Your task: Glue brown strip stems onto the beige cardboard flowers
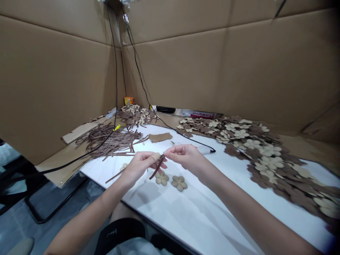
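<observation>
Farthest left, we see a heap of thin brown strips (108, 140) across the cardboard and the counter (202, 216), with one loose strip (115, 176) slanting toward our left wrist, near the counter's near edge. Our left hand (143, 163) has thumb and fingers drawn together at the upper end of a dark brown strip (156, 168), seemingly pinching it. That strip lies between our hands, its long axis sloping from the paired grip down leftward, toward us, its lower end free. Beneath and beside it rest two beige flowers (179, 183). From the right, our right hand (183, 155) meets the same upper end in a closed fingertip pinch; both hands are equally near. Beyond the right forearm, bare counter gives open room up to the flower pile (265, 156).
</observation>
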Available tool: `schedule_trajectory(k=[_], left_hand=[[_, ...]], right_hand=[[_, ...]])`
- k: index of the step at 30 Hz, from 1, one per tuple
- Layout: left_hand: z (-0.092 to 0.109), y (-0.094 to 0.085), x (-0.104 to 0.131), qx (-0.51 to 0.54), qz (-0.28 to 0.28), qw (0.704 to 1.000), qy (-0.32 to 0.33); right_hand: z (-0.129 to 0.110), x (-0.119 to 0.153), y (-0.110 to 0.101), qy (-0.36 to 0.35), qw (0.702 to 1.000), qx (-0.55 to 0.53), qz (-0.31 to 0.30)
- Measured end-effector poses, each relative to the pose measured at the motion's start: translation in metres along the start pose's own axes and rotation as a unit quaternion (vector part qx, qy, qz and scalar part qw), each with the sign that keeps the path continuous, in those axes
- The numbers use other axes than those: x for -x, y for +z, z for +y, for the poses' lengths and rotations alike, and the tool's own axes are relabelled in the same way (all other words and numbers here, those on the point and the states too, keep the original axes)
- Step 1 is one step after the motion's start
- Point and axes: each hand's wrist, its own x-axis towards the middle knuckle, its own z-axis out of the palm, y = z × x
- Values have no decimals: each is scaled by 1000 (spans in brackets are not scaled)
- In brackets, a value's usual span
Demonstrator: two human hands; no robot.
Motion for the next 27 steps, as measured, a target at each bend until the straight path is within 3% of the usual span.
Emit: schedule_trajectory(k=[11, 27], left_hand=[[3, -2, 3, 15, -24, 999, 18], [-15, 11, -2, -63, 128, 983, 115]], right_hand=[[2, 1, 1, -32, 999, -13, -13], [12, 1, 14, -91, 993, -73, 14]])
